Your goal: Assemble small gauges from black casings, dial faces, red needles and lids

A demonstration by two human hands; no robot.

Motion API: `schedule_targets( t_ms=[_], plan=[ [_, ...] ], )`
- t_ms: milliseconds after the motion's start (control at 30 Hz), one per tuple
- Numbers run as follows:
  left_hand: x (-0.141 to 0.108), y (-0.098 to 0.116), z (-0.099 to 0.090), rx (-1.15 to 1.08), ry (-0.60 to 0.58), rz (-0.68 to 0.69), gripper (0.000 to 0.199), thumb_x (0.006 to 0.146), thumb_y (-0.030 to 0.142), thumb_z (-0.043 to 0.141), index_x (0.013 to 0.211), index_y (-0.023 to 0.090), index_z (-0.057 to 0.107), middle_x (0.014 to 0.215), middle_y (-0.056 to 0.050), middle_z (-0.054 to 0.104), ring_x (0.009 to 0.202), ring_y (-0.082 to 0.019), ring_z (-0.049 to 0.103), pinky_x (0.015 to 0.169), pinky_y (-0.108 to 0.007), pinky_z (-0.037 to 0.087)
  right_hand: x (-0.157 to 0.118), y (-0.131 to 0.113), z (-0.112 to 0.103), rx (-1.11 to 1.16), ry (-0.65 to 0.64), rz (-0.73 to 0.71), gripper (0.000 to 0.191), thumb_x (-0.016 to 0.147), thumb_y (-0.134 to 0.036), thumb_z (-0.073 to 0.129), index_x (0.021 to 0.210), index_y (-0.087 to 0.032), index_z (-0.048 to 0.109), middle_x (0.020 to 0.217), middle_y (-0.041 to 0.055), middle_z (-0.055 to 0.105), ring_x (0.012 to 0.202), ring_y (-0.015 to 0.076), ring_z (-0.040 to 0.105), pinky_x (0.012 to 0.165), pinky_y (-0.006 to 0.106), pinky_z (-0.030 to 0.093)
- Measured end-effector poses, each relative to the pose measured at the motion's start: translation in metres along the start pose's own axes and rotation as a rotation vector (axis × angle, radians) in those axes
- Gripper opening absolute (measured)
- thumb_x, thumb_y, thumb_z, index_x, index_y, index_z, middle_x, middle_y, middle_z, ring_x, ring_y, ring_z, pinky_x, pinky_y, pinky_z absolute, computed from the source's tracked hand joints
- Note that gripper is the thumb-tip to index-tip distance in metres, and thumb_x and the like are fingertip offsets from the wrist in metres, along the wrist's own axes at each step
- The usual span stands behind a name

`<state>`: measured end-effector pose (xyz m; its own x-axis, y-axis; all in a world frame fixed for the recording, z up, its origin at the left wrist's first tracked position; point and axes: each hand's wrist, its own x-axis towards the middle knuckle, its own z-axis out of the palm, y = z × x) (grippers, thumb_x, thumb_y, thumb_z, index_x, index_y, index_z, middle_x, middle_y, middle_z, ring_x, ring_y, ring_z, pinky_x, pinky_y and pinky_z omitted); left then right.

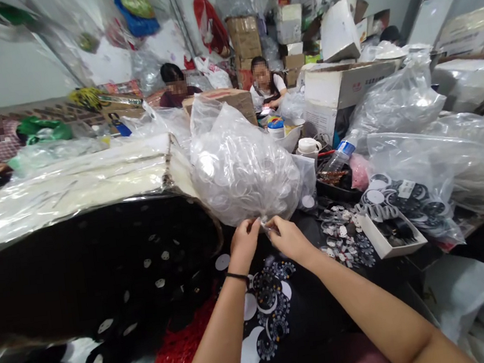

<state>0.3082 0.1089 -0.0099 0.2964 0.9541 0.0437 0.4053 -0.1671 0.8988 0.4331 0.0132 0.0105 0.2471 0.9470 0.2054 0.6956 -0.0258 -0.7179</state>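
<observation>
A large clear plastic bag (245,169), filled with whitish round pieces, stands in front of me with its gathered neck toward me. My left hand (245,242) pinches one side of the neck, with a dark band around the wrist. Close beside it, my right hand (289,239) pinches the other side; the fingertips of both hands nearly meet. Below my hands, black dial-like discs (269,300) and white discs (249,352) lie on the dark tabletop (309,308).
A big carton (63,190) with black pieces inside opens at left. Red strands (178,352) lie below it. At right are small metal parts (339,234), a white box (392,237) and a bag of discs (419,202). Several people sit beyond.
</observation>
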Motion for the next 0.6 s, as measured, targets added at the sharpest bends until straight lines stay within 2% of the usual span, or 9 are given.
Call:
schedule_targets(
  t_ms=[100, 200, 333, 467, 600],
  plan=[
    [0.012, 0.007, 0.000, -0.047, -0.048, -0.017, 0.030, 0.094, 0.034, 0.061, 0.119, 0.018, 0.062, 0.123, -0.010, 0.063, 0.103, -0.022, 0.064, 0.088, -0.044, 0.055, -0.002, -0.002, -0.004, -0.035, 0.000, -0.004, 0.018, 0.092, -0.014, 0.052, 0.105, -0.020, 0.064, 0.107, 0.0069, 0.072, 0.099, 0.0190, 0.066, 0.086, 0.029, 0.048],
    [0.017, 0.015, 0.001, -0.119, -0.114, -0.011, 0.031, 0.093, 0.034, 0.061, 0.119, 0.018, 0.062, 0.120, -0.009, 0.064, 0.101, -0.022, 0.065, 0.086, -0.043, 0.056, -0.001, -0.012, -0.008, -0.140, 0.049, 0.038, 0.014, 0.092, -0.021, 0.053, 0.094, -0.018, 0.067, 0.106, 0.0105, 0.069, 0.103, 0.0234, 0.064, 0.089, 0.036, 0.046],
    [0.015, 0.016, 0.003, -0.198, -0.201, -0.007, 0.026, 0.093, 0.033, 0.062, 0.111, 0.014, 0.064, 0.110, -0.008, 0.067, 0.094, -0.020, 0.067, 0.082, -0.041, 0.057, 0.005, -0.025, -0.004, -0.259, 0.112, 0.108, 0.023, 0.095, -0.033, 0.049, 0.096, -0.016, 0.066, 0.106, 0.0132, 0.068, 0.100, 0.0263, 0.064, 0.090, 0.043, 0.047],
    [0.018, 0.011, 0.007, -0.200, -0.208, -0.025, 0.018, 0.092, 0.029, 0.064, 0.101, 0.013, 0.066, 0.098, -0.005, 0.070, 0.088, -0.018, 0.068, 0.081, -0.039, 0.056, 0.010, -0.027, 0.008, -0.288, 0.135, 0.159, 0.026, 0.095, -0.036, 0.052, 0.102, -0.014, 0.063, 0.108, 0.0144, 0.068, 0.100, 0.0274, 0.064, 0.091, 0.046, 0.047],
    [0.018, 0.009, 0.009, -0.100, -0.143, -0.004, 0.019, 0.089, 0.029, 0.068, 0.100, 0.013, 0.067, 0.102, -0.005, 0.070, 0.094, -0.020, 0.067, 0.087, -0.043, 0.054, 0.008, -0.020, 0.014, -0.238, 0.171, 0.209, 0.032, 0.096, -0.037, 0.051, 0.110, -0.010, 0.058, 0.113, 0.0197, 0.065, 0.104, 0.0303, 0.063, 0.090, 0.046, 0.047]
  ],
)
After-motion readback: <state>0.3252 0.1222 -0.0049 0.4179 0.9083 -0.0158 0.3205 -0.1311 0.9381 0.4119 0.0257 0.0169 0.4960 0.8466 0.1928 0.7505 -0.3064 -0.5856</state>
